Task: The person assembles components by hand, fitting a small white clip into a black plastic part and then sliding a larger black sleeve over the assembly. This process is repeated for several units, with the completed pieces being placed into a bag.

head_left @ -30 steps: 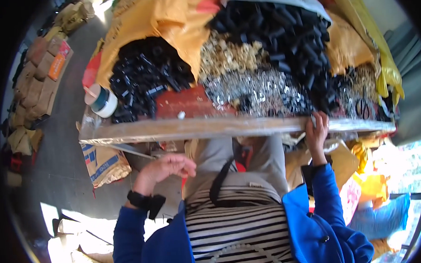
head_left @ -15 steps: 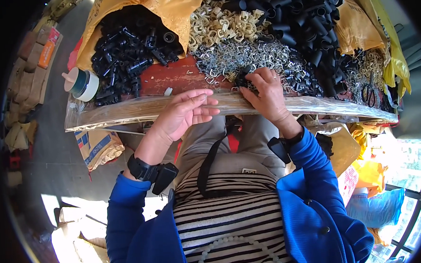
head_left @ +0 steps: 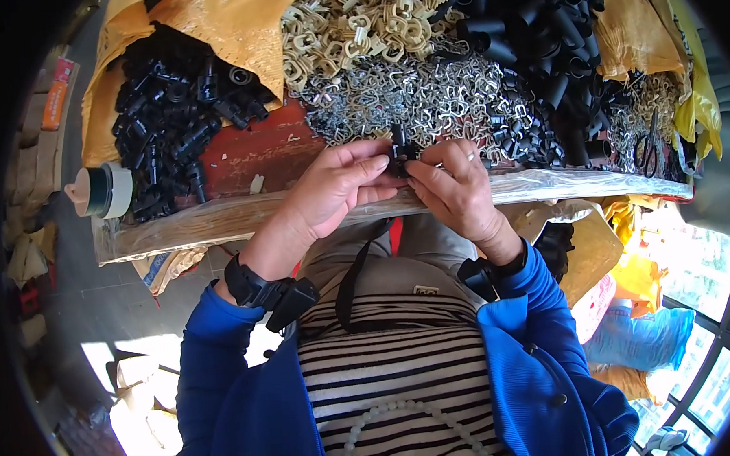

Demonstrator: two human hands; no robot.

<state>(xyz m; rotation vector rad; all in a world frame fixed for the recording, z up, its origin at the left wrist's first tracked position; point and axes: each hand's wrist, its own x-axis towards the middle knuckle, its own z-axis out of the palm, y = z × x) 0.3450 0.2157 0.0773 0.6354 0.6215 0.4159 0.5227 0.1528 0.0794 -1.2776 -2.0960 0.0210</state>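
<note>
My left hand [head_left: 331, 189] and my right hand [head_left: 453, 187] meet over the table's front edge, both pinching one small black plastic part [head_left: 398, 149] between their fingertips. Just behind it lies a heap of silver metal clips [head_left: 425, 103]. Beige plastic clips [head_left: 356, 25] are piled farther back. A mound of black plastic parts [head_left: 173, 122] lies at the left and black tubes [head_left: 536, 33] at the right. Each wrist wears a black band.
The red table [head_left: 256, 151] has a plastic-wrapped front edge [head_left: 218, 222]. Yellow sacks [head_left: 209, 23] sit under the heaps. A roll of tape [head_left: 103, 190] lies at the left end and scissors [head_left: 646, 146] at the right. Boxes and bags stand on the floor.
The view has shifted closer to the table. My hands came together from resting apart on the table's edge and now hold a small black part between them.
</note>
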